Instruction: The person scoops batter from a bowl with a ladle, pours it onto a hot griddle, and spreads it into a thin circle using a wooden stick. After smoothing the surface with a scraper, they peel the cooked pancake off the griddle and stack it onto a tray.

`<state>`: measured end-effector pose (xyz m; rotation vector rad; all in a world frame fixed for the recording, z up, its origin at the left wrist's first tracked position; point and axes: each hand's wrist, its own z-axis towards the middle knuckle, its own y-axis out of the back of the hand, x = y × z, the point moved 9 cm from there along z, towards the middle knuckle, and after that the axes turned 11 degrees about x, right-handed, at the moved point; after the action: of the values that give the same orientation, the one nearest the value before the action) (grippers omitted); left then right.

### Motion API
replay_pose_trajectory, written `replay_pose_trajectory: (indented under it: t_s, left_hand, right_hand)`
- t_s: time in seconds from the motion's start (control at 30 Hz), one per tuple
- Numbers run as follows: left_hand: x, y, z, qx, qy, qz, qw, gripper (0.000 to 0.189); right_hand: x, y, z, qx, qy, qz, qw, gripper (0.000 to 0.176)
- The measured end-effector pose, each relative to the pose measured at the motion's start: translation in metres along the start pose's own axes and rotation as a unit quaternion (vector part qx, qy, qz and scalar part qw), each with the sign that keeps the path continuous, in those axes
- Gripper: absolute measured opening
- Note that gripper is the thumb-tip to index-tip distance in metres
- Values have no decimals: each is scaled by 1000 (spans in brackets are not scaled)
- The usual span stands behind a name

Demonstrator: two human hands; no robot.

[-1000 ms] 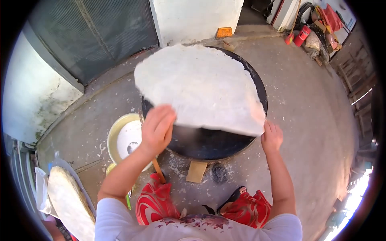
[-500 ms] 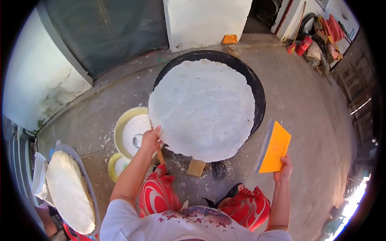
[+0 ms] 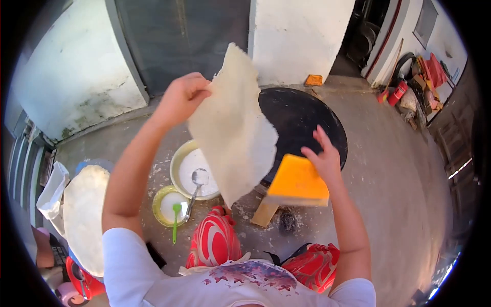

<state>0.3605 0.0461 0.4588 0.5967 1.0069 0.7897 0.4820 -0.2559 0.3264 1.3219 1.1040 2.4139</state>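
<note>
A large thin pale sheet (image 3: 235, 123) hangs folded and upright from my left hand (image 3: 184, 97), which pinches its upper left edge. The round black pan (image 3: 307, 123) behind it shows its bare dark surface. My right hand (image 3: 326, 156) is over the pan's lower right side with thumb and index finger raised; it holds an orange scraper (image 3: 299, 179), its grey edge facing me. The other fingers of that hand are partly hidden. Below the sheet's left side are a bowl of white liquid (image 3: 186, 166) with a metal ladle (image 3: 197, 187) and a smaller yellow bowl (image 3: 158, 210) with a green spoon (image 3: 175, 220).
A stack of pale round sheets (image 3: 87, 215) lies at the lower left, beside a white bag (image 3: 52, 192) and a red container (image 3: 84, 279). A wooden block (image 3: 264, 214) lies under the pan's near edge. Piled items (image 3: 422, 87) stand by the right wall.
The sheet has come off the black pan and hangs raised in my left hand, which moved up. My right hand and the scraper moved left and up, towards the pan. The view has shifted.
</note>
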Motion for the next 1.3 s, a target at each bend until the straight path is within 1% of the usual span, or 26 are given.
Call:
replay_pose_trajectory:
  t_s: [0.07,0.17,0.23,0.27,0.33,0.37,0.47,0.5,0.53,0.6,0.67,0.7,0.73,0.77,0.8,0.83,0.87,0.9,0.97,1.0,1.03,1.1,1.13,1.2,1.27,1.3]
  left_hand:
    - [-36,38,-28,-8,-42,53,998,8]
    - [-51,83,-76,-39,-53,117,991,8]
    - [-35,106,-105,-50,-17,114,992,9]
    - [-23,118,-121,-57,11,106,993,9]
    - [3,139,-150,-74,40,128,988,9]
    - [19,151,-165,-85,59,143,984,9]
    - [74,207,-219,-167,155,184,956,8]
    - [91,234,-241,-218,161,175,947,6]
    - [101,260,-264,-266,167,167,935,4]
    - [91,308,-314,-354,268,117,888,9]
    - [25,342,-354,-378,161,248,877,13]
    - [0,346,-384,-435,182,208,857,16]
    - [-36,342,-408,-438,157,303,832,18]
    - [-56,336,-441,-450,196,346,800,19]
    - [-64,321,-477,-480,297,298,770,22]
    - [-81,299,-492,-456,235,296,805,28]
    - [-92,277,-516,-413,229,368,801,37]
    - [-91,253,-546,-399,262,395,785,42]
    - [-77,197,-594,-395,293,358,794,47]
    - [-68,171,-609,-353,339,369,790,48]
    - [-49,144,-641,-369,386,309,787,48]
    - [-22,101,-682,-373,446,255,773,39]
    - [-15,87,-693,-340,476,280,761,34]
    - [-4,71,-715,-328,511,291,739,31]
    - [4,67,-729,-336,530,266,732,33]
    - [9,66,-736,-343,545,242,725,34]
  right_hand:
    - [43,-1,38,-32,45,9,998,80]
    - [92,-20,88,-36,57,8,998,86]
    - [129,-36,111,-57,84,-1,995,70]
    - [138,-50,124,-49,94,4,994,70]
    - [164,-102,146,44,184,-25,982,40]
    - [180,-120,149,82,189,31,978,15]
    - [250,-150,144,150,197,-9,969,10]
    - [285,-145,138,104,288,8,952,10]
    - [319,-139,129,78,326,21,942,9]
    - [389,-120,93,-1,420,29,907,8]
    - [435,-116,57,-25,469,43,882,7]
    - [448,-114,37,-35,488,92,867,7]
    - [457,-117,19,-45,504,141,851,8]
    - [462,-130,0,-35,511,154,845,8]
    - [464,-148,-18,8,514,163,842,9]
    - [464,-165,-33,48,517,169,838,10]
    - [462,-186,-51,56,556,157,815,10]
    - [456,-212,-64,113,539,182,814,12]
    - [434,-273,-84,235,483,188,823,21]
    - [425,-286,-94,240,485,190,819,21]
    - [415,-302,-100,261,468,161,829,26]
    - [398,-321,-105,287,454,132,833,31]
    - [387,-324,-100,282,438,134,843,35]
    - [375,-319,-88,278,424,133,852,39]
    - [353,-315,-67,302,312,129,891,38]
    - [347,-314,-61,304,311,127,891,38]
